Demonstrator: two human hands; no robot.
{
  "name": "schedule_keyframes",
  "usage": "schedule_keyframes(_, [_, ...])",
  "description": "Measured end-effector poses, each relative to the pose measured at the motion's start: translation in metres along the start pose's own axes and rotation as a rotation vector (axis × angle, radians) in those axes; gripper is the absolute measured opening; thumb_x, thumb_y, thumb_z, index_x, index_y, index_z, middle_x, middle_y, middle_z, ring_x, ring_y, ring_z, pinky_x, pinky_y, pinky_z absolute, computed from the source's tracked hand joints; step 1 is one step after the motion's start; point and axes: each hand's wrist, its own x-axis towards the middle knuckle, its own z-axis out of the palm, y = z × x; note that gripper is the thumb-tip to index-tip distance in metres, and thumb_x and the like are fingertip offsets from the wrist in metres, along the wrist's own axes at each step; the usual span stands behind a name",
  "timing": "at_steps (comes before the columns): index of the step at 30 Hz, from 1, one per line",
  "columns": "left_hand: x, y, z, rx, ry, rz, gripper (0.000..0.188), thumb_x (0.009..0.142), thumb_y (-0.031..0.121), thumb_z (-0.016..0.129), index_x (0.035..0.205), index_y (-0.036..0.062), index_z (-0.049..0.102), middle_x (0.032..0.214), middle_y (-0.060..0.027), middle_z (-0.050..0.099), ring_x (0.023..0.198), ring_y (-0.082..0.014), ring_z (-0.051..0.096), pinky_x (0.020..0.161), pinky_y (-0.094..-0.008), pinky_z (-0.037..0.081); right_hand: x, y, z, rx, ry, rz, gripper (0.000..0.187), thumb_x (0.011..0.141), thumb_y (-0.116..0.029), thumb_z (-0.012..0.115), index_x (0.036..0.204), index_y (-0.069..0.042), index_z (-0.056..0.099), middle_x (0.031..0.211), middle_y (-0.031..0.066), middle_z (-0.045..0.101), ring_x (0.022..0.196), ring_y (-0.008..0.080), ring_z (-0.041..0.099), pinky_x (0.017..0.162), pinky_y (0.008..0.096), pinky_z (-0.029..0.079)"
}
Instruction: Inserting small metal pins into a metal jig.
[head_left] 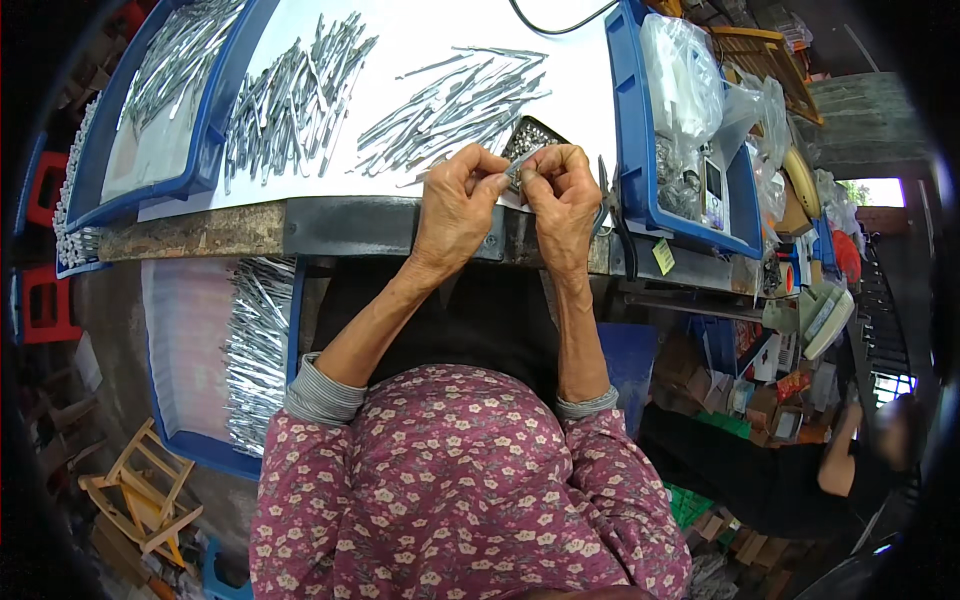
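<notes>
Over the table's front edge, my left hand (458,205) and my right hand (566,205) meet with fingers pinched. Between their fingertips shows the end of a thin silvery strip (512,170); most of it is hidden by the fingers. Just behind them stands a small black tray (527,135) of tiny shiny metal parts, partly covered by my right hand. A loose pile of thin silvery strips (455,105) lies beyond my left hand, with a denser pile (297,105) farther left. Beside my right hand are scissors (607,195), partly hidden.
Blue trays stand at the table's left (205,160) and right (632,130); the right one holds plastic bags (680,75). Below the table on the left sits another blue tray (200,445) with strips. A wooden folding stool (145,495) is lower left. Another person (780,465) is at right.
</notes>
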Motion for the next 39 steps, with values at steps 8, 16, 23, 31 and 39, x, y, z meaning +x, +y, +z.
schedule_keyframes(8, [0.004,0.002,-0.007,-0.291,-0.112,-0.179,0.002,0.078,-0.002,0.055,0.078,-0.0032,0.057,0.06,0.0016,0.049,0.049,-0.0016,0.038,0.04,-0.0174,0.029,0.002,-0.005,-0.003,0.131,-0.044,0.075,0.01,0.076,0.005,0.052,0.083,0.0,0.047,0.074,0.0017,0.05,0.061,0.005,0.045,0.054,0.0181,0.038])
schedule_keyframes(16, [0.004,0.002,-0.009,-0.549,-0.084,-0.284,0.007,0.083,0.002,0.053,0.087,-0.0035,0.053,0.065,-0.0025,0.052,0.048,-0.0029,0.041,0.038,-0.0146,0.029,0.006,0.0,-0.011,0.11,-0.014,0.081,0.011,0.076,0.002,0.049,0.083,0.004,0.057,0.071,0.0016,0.054,0.057,0.005,0.045,0.05,0.0182,0.036])
schedule_keyframes(23, [0.002,0.004,-0.008,-0.571,-0.153,-0.303,0.008,0.084,0.004,0.052,0.088,-0.0032,0.053,0.065,-0.0033,0.052,0.049,-0.0032,0.041,0.038,-0.0142,0.029,0.013,-0.009,-0.003,0.355,0.102,0.199,0.014,0.081,-0.005,0.053,0.086,0.005,0.061,0.068,0.0026,0.056,0.059,0.0076,0.048,0.054,0.0201,0.038])
schedule_keyframes(31, [0.003,0.004,-0.008,-0.637,-0.197,-0.362,0.009,0.085,0.004,0.052,0.089,-0.0048,0.053,0.063,-0.0041,0.05,0.045,-0.0029,0.038,0.037,-0.0145,0.027,0.016,0.002,-0.012,0.268,-0.06,0.07,0.017,0.082,-0.007,0.06,0.091,0.007,0.059,0.074,0.0028,0.055,0.063,0.0082,0.046,0.057,0.0189,0.037])
schedule_keyframes(39, [0.005,0.0,-0.01,-0.674,-0.177,-0.395,0.011,0.085,0.003,0.053,0.09,-0.0063,0.052,0.065,-0.0059,0.051,0.045,-0.0033,0.037,0.037,-0.0148,0.026,0.014,0.0,-0.01,0.275,-0.035,0.129,0.019,0.082,-0.006,0.06,0.095,0.008,0.058,0.078,0.0049,0.057,0.065,0.0093,0.049,0.06,0.0183,0.04])
